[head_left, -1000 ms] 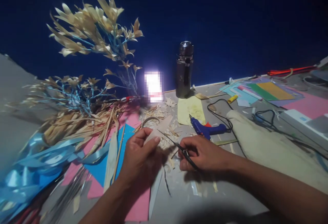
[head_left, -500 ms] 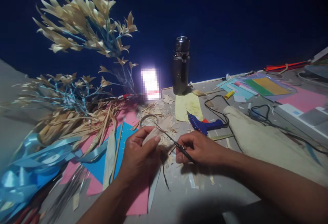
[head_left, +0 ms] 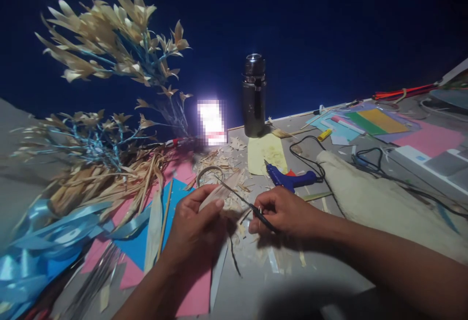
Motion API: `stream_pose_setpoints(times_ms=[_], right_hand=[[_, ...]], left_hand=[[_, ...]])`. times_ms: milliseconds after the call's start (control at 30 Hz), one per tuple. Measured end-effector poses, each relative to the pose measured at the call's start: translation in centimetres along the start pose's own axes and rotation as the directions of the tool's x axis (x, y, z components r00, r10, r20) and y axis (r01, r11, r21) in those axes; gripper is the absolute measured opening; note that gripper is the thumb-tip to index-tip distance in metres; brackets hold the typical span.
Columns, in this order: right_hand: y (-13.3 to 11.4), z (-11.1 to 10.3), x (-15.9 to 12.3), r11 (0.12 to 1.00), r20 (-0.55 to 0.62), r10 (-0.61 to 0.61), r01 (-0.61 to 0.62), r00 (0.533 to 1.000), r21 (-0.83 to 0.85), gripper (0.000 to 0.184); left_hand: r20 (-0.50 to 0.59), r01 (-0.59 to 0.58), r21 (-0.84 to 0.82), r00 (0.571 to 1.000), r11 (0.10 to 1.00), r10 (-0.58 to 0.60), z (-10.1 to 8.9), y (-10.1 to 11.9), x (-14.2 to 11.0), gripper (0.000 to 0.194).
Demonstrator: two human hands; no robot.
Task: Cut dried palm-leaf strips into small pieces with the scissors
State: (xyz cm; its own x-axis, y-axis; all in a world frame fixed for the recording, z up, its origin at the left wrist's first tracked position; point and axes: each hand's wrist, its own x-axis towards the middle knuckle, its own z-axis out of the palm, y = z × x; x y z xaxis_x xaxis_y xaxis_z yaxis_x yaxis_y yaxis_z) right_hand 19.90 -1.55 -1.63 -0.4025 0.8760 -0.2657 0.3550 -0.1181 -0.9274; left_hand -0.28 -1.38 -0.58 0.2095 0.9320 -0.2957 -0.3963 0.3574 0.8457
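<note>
Between the thumb and fingers of my left hand [head_left: 199,212] is a pale, thin piece of dried husk [head_left: 224,190], its pointed end away from me. My right hand [head_left: 276,210] is closed around the dark handles of a pair of scissors [head_left: 246,202]. Their narrow blades reach left across the husk piece, with the tips near its far side. Whether the blades bite into it cannot be made out. Pale cut scraps [head_left: 237,144] lie beyond and under both hands. A roll of tape [head_left: 210,173] or similar ring sits just past the left hand.
A blue glue gun [head_left: 288,178] lies beyond my right hand by a yellow sheet [head_left: 266,151]. A dark flask [head_left: 254,98] stands behind. Dried-petal flower branches [head_left: 109,42], husk strips [head_left: 135,178] and blue ribbon [head_left: 32,232] fill the left. A pale cloth [head_left: 365,198] lies right.
The scissors and right hand have shifted slightly toward the left hand, their blades now lying across the husk piece. The whole view has also moved a little, so the scene sits further left.
</note>
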Motion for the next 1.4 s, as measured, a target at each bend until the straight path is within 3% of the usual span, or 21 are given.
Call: stream_pose_setpoints(times_ms=[100,200,300,433,567,667,800,867,933,1000,1067,1133,1267,1333,1400], right_hand=[[0.1,-0.1,0.0,0.998,-0.022,0.002,-0.003,1.000,-0.060,0.035],[0.2,-0.2,0.0,0.992,-0.019,-0.011,0.008,1.000,-0.126,0.037],[0.1,-0.2,0.0,0.982,0.006,-0.015,0.016,1.000,-0.187,0.040],[-0.4,-0.1,-0.1,0.959,-0.015,0.005,-0.009,1.000,-0.282,0.038],[-0.6,-0.5,0.0,0.921,-0.033,0.010,-0.022,0.999,-0.388,0.037],[-0.3,-1.0,0.3,0.866,-0.075,0.022,-0.057,0.997,-0.497,0.038],[0.1,-1.5,0.7,0.840,-0.127,0.025,-0.090,0.992,-0.535,0.039],[0.1,-1.6,0.8,0.908,-0.198,0.004,-0.087,0.980,-0.410,0.036],[0.0,-1.6,0.7,0.994,-0.246,-0.022,-0.005,0.969,-0.107,0.030],[-0.2,-1.5,0.3,0.964,-0.237,-0.058,0.116,0.970,0.241,0.033],[-0.5,-1.3,-0.1,0.894,-0.192,-0.110,0.182,0.975,0.410,0.038],[-0.6,-1.3,-0.3,0.893,-0.156,-0.151,0.202,0.976,0.403,0.034],[-0.5,-1.2,-0.3,0.960,-0.170,-0.175,0.206,0.970,0.192,0.020],[-0.5,-1.2,-0.3,0.959,-0.214,-0.162,0.205,0.963,0.197,0.016],[-0.5,-1.1,-0.3,0.928,-0.267,-0.135,0.216,0.954,0.304,0.016]], left_hand=[[0.023,0.020,0.041,1.000,0.999,-0.021,-0.7,0.9,0.4,0.036],[0.021,-0.045,0.221,0.999,0.974,0.041,-1.6,2.6,1.3,0.035],[0.066,-0.220,0.453,0.975,0.864,0.214,-1.6,4.1,2.2,0.028],[0.181,-0.281,0.671,0.960,0.686,0.216,0.1,4.2,2.8,0.020],[0.196,-0.313,0.722,0.948,0.617,0.252,1.3,3.6,3.3,0.020],[0.237,-0.404,0.709,0.908,0.578,0.344,0.9,3.9,4.0,0.016],[0.097,-0.453,0.628,0.852,0.633,0.514,-0.3,4.9,4.2,0.012],[0.060,-0.406,0.577,0.886,0.709,0.459,-0.6,5.0,3.7,0.015],[0.109,-0.306,0.549,0.949,0.778,0.297,-0.4,4.5,3.0,0.020],[0.185,-0.192,0.560,0.977,0.806,0.104,0.1,3.6,2.3,0.025],[0.231,-0.136,0.605,0.973,0.784,-0.009,0.8,2.5,1.8,0.026],[0.264,-0.150,0.660,0.964,0.736,-0.040,1.3,1.5,1.6,0.026],[0.344,-0.188,0.710,0.934,0.679,-0.101,1.5,0.2,1.6,0.024],[0.362,-0.207,0.679,0.929,0.704,-0.075,1.2,0.0,1.7,0.022],[0.316,-0.162,0.590,0.948,0.791,-0.042,0.9,-0.1,1.9,0.017]])
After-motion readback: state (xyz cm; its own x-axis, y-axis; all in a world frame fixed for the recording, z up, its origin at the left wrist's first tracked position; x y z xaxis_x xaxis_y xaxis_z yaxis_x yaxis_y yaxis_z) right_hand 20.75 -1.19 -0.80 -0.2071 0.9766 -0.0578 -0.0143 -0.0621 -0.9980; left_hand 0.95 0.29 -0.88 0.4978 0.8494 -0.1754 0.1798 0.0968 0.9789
